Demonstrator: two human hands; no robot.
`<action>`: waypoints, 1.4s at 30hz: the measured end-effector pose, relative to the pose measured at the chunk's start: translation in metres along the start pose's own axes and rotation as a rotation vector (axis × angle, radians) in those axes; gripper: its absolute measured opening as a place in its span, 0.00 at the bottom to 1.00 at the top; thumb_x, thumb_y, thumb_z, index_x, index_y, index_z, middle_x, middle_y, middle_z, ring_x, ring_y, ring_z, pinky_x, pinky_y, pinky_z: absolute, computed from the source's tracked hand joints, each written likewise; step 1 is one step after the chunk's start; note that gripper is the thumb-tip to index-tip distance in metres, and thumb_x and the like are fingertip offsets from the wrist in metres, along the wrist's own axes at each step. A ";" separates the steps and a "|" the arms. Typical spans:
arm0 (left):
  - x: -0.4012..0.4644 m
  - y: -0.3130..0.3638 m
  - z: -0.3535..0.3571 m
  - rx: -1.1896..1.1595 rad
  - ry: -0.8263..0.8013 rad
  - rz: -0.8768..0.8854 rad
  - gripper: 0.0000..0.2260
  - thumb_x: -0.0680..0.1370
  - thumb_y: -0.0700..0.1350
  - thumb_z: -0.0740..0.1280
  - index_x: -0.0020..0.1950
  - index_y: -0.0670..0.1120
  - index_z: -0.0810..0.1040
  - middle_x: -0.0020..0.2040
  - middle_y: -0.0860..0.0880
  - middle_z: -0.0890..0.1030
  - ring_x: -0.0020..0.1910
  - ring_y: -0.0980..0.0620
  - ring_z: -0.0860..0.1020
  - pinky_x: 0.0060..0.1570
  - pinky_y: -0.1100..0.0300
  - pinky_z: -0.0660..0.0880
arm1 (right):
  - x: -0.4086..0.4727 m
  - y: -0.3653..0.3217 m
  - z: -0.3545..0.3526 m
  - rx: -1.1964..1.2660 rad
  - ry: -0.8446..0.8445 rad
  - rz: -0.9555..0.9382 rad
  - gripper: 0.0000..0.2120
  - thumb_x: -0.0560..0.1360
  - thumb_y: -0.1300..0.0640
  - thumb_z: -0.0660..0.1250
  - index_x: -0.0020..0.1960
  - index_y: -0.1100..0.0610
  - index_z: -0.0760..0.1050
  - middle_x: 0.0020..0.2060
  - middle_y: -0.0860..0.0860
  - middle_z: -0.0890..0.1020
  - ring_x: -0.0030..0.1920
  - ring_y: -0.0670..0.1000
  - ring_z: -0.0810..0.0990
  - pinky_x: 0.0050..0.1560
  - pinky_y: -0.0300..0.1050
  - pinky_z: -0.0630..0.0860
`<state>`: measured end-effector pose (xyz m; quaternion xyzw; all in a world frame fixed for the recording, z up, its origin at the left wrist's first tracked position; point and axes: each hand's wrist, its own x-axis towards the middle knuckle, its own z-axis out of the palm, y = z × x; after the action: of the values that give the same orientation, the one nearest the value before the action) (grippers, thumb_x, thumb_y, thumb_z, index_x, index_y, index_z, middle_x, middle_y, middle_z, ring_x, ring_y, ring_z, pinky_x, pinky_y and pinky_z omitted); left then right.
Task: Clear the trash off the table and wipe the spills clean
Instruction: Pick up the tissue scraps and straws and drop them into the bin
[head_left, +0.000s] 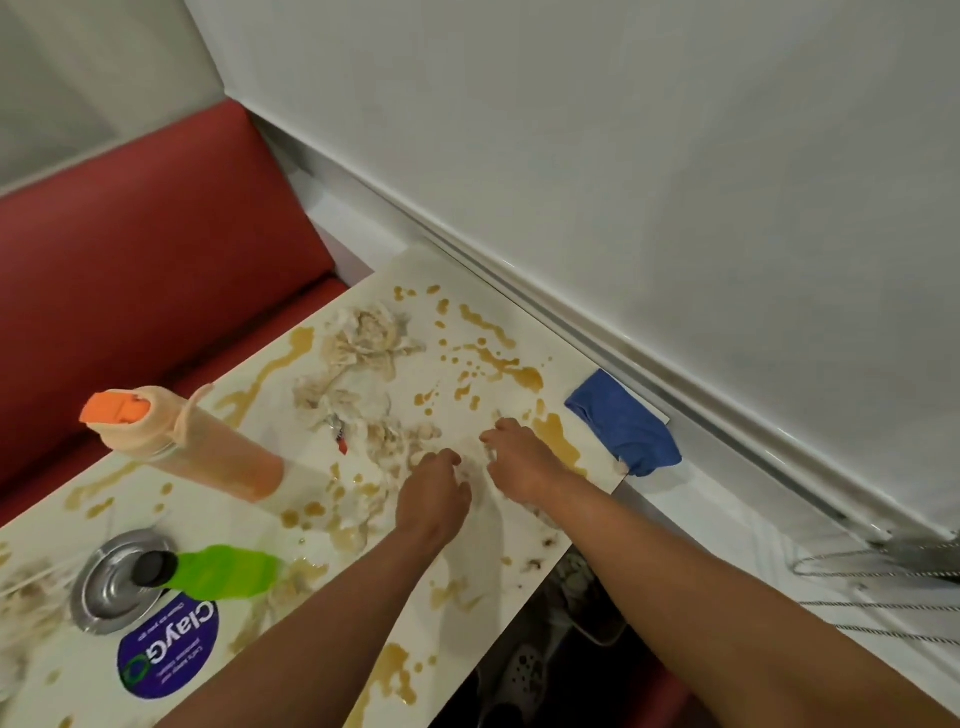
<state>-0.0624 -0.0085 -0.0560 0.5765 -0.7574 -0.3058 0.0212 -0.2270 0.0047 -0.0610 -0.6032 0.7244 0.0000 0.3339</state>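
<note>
Crumpled, stained paper tissues (358, 358) lie strewn over the white table (483, 551), amid many brown spills (511, 369). My left hand (434, 491) and my right hand (519, 460) both reach into the nearest wad of soggy tissue (475, 467), fingers curled down and gripping it. A folded blue cloth (623, 423) lies at the table's right edge, just right of my right hand, apart from it.
A peach bottle with an orange cap (176, 441) stands at the left. A metal ashtray (117, 582), a green spray bottle (218, 571) and a purple sticker (166, 649) are near left. A red bench (156, 270) lies beyond; the wall runs along the right.
</note>
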 end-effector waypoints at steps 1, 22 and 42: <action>0.002 0.000 0.001 0.009 -0.004 -0.003 0.18 0.79 0.47 0.67 0.69 0.47 0.73 0.63 0.46 0.78 0.56 0.47 0.80 0.55 0.51 0.78 | 0.002 0.001 0.003 -0.053 0.003 -0.013 0.23 0.82 0.59 0.61 0.77 0.52 0.66 0.74 0.54 0.65 0.70 0.58 0.67 0.69 0.51 0.68; -0.001 0.002 -0.008 -0.275 0.003 0.037 0.07 0.77 0.46 0.70 0.54 0.47 0.80 0.49 0.53 0.82 0.46 0.56 0.78 0.41 0.67 0.69 | -0.064 0.031 -0.008 0.434 0.251 0.049 0.17 0.81 0.57 0.66 0.70 0.54 0.76 0.47 0.44 0.78 0.48 0.42 0.77 0.50 0.28 0.70; -0.036 0.124 0.045 -0.615 -0.434 0.271 0.09 0.75 0.44 0.76 0.54 0.46 0.80 0.48 0.49 0.84 0.39 0.58 0.81 0.40 0.66 0.76 | -0.194 0.105 -0.002 1.059 0.480 0.196 0.11 0.77 0.60 0.73 0.50 0.43 0.85 0.47 0.45 0.87 0.50 0.46 0.85 0.55 0.46 0.81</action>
<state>-0.1740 0.0612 -0.0208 0.3601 -0.6865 -0.6276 0.0723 -0.3099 0.2020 -0.0079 -0.2676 0.7333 -0.4676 0.4147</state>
